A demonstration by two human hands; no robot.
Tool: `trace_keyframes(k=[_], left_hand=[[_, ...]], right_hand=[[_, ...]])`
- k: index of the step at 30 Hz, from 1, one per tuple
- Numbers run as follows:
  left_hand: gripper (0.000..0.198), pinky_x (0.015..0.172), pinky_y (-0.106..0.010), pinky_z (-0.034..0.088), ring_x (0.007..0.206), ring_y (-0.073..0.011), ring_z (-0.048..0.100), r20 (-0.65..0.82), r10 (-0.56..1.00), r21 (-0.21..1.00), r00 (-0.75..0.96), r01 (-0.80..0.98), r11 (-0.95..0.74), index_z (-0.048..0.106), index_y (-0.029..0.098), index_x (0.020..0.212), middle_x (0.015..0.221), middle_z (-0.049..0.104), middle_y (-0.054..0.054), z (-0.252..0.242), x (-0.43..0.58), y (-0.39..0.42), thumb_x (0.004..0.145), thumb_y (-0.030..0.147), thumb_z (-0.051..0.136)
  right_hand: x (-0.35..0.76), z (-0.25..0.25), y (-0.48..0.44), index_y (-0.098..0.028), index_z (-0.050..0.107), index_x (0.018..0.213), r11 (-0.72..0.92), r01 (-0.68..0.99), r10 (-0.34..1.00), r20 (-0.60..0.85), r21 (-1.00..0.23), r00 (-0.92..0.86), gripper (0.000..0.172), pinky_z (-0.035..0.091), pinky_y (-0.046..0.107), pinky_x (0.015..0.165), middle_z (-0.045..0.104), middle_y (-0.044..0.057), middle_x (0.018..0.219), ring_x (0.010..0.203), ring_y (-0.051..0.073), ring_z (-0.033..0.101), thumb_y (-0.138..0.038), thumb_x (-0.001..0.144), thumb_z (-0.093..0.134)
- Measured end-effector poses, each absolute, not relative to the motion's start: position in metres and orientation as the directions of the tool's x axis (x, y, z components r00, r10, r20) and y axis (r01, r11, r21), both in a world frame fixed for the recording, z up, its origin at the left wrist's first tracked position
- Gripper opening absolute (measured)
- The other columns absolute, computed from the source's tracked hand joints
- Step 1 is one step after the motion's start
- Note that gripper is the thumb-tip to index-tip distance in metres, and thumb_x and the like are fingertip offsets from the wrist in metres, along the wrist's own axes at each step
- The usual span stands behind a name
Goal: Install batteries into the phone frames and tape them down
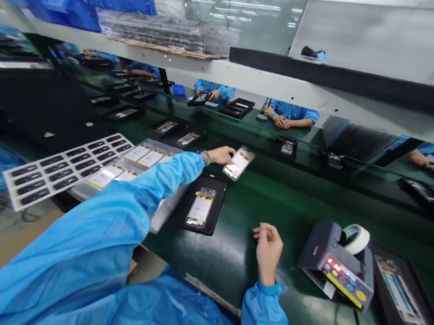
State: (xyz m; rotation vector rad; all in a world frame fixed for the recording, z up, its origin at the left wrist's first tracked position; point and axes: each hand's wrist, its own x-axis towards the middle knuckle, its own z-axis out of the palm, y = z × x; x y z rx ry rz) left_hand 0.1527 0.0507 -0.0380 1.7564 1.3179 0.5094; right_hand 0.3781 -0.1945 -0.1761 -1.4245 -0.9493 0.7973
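My left hand (223,155) reaches forward over the green bench and is closed on the edge of a phone housing (238,162), which is tilted and carries a white-labelled battery. Nearer to me, another phone housing (200,209) with a battery and yellow strips lies in a black tray (212,222). My right hand (269,247) hovers or rests above the bench, fingers loosely bent and slightly apart, with no object visible in it. To its right stands a grey tape dispenser (338,264) holding a roll of white tape (357,238).
A sheet of black stickers (66,168) and clear plastic trays of batteries (103,176) lie at left. At right is a black tray with a phone housing (402,292). Beyond runs a line of trays (189,139); co-workers' hands (282,121) are behind it. A shelf (202,66) hangs above.
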Motion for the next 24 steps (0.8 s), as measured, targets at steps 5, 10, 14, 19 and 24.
trace_keyframes(k=[5, 10, 14, 19, 24], left_hand=[[0.034, 0.084, -0.038, 0.058, 0.098, -0.0239, 0.066, -0.248, 0.957, 0.665, 0.152, 0.745, 0.055, 0.065, 0.009, 0.118, 0.114, 0.066, -0.011, -0.028, 0.114, 0.136, 0.094, 0.031, 0.070], [0.039, 0.092, -0.045, 0.056, 0.110, -0.0260, 0.063, -0.292, 0.950, 0.578, 0.107, 0.811, 0.086, 0.060, 0.014, 0.130, 0.128, 0.061, -0.012, -0.046, 0.104, 0.160, 0.098, 0.036, 0.064], [0.037, 0.089, -0.043, 0.057, 0.106, -0.0251, 0.065, -0.229, 0.959, 0.601, 0.168, 0.799, 0.003, 0.062, 0.013, 0.126, 0.124, 0.063, -0.011, -0.057, 0.110, 0.163, 0.098, 0.036, 0.064], [0.036, 0.087, -0.040, 0.058, 0.103, -0.0229, 0.066, -0.108, 0.975, 0.609, 0.193, 0.789, -0.089, 0.062, 0.012, 0.124, 0.119, 0.064, -0.011, -0.065, 0.121, 0.168, 0.099, 0.038, 0.063], [0.038, 0.091, -0.043, 0.057, 0.109, -0.0249, 0.064, -0.139, 0.985, 0.466, 0.105, 0.884, -0.029, 0.061, 0.014, 0.128, 0.125, 0.062, -0.012, -0.082, 0.121, 0.175, 0.097, 0.035, 0.065]], right_hand=[[0.376, -0.187, -0.199, -0.018, 0.066, 0.087, 0.001, 0.184, 0.904, 0.079, -0.983, 0.419, 0.045, 0.052, 0.031, 0.062, 0.069, 0.006, 0.069, 0.062, 0.021, 0.065, -0.061, 0.090, 0.059], [0.374, -0.192, -0.199, -0.018, 0.066, 0.087, -0.049, 0.209, 0.907, 0.044, -0.977, 0.418, 0.043, 0.049, 0.030, 0.060, 0.067, 0.005, 0.069, 0.061, 0.021, 0.063, -0.060, 0.092, 0.056], [0.374, -0.187, -0.198, -0.019, 0.066, 0.086, -0.066, 0.200, 0.917, 0.020, -0.978, 0.399, 0.043, 0.048, 0.029, 0.058, 0.066, 0.004, 0.068, 0.061, 0.020, 0.062, -0.061, 0.092, 0.056], [0.368, -0.163, -0.211, -0.019, 0.067, 0.085, -0.058, 0.217, 0.930, 0.026, -0.974, 0.366, 0.042, 0.049, 0.029, 0.059, 0.068, 0.006, 0.071, 0.064, 0.021, 0.064, -0.059, 0.093, 0.057], [0.385, -0.128, -0.283, -0.020, 0.072, 0.084, -0.062, 0.172, 0.941, 0.000, -0.983, 0.338, 0.038, 0.055, 0.029, 0.066, 0.070, 0.006, 0.073, 0.067, 0.021, 0.067, -0.056, 0.092, 0.063]])
